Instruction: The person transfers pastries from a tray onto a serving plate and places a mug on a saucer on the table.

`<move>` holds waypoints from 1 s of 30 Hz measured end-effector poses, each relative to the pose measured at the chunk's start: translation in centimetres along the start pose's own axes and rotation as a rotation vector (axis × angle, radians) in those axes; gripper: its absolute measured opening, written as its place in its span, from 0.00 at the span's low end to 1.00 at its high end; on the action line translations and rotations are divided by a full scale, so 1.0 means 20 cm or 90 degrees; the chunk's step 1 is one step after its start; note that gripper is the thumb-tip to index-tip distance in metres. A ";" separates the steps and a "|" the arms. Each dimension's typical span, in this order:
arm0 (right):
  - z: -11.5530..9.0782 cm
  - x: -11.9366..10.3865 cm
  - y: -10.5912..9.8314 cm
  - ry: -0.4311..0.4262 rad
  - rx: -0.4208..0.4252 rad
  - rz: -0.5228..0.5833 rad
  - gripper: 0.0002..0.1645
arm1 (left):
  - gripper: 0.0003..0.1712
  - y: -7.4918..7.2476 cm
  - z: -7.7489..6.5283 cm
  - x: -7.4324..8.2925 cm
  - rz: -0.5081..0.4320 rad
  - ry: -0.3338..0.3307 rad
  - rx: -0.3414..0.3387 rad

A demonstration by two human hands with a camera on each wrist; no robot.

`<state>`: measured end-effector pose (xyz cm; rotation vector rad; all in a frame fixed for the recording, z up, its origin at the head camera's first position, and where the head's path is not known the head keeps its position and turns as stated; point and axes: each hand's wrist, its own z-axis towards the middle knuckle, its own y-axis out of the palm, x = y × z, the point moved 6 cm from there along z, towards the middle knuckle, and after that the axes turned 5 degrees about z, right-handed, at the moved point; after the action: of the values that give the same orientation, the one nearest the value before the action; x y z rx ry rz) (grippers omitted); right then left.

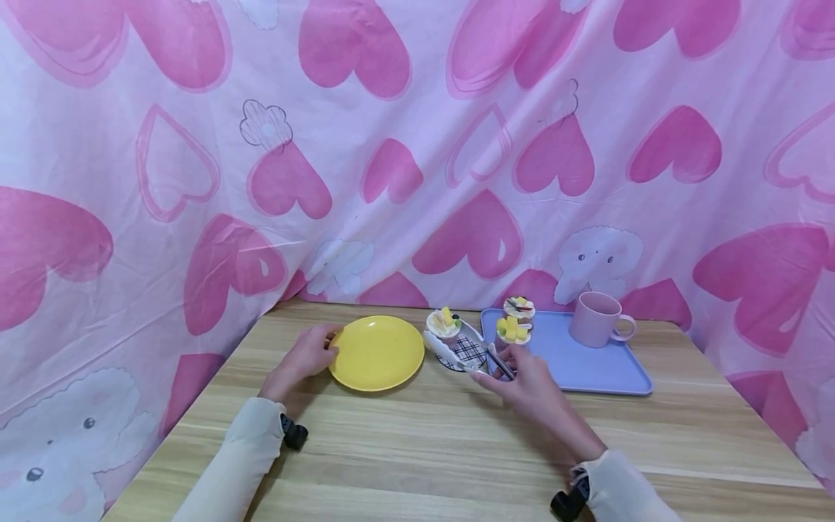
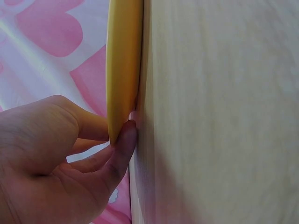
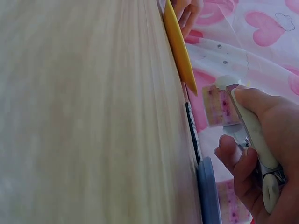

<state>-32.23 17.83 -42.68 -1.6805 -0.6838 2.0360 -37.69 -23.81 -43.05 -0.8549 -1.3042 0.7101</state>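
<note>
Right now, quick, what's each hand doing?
Left hand: pinching the yellow plate by its rim.
Right hand: holding the tongs.

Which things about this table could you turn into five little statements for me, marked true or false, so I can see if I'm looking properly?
1. The left hand holds the rim of the yellow plate. True.
2. The pink mug is lying on its side. False: it stands upright on the blue tray.
3. The right hand grips the mug's handle. False: it holds a pair of tongs.
4. The checked coaster lies between the plate and the tray. True.
5. Every dessert is on the tray. False: one dessert cup is off it, by the arms of the tongs.
</note>
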 end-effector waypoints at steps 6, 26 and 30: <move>-0.01 -0.01 0.04 0.002 -0.019 0.023 0.46 | 0.30 0.00 0.00 0.00 0.005 0.010 0.004; 0.01 -0.04 0.08 -0.037 -0.024 0.031 0.38 | 0.30 -0.01 0.00 0.00 0.003 0.010 0.004; 0.01 -0.04 0.09 -0.041 -0.024 0.029 0.37 | 0.29 0.00 0.00 0.00 0.000 0.008 0.004</move>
<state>-32.26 15.78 -43.12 -1.6719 -0.7155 2.1290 -37.76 -23.85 -42.97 -0.8523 -1.2909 0.7075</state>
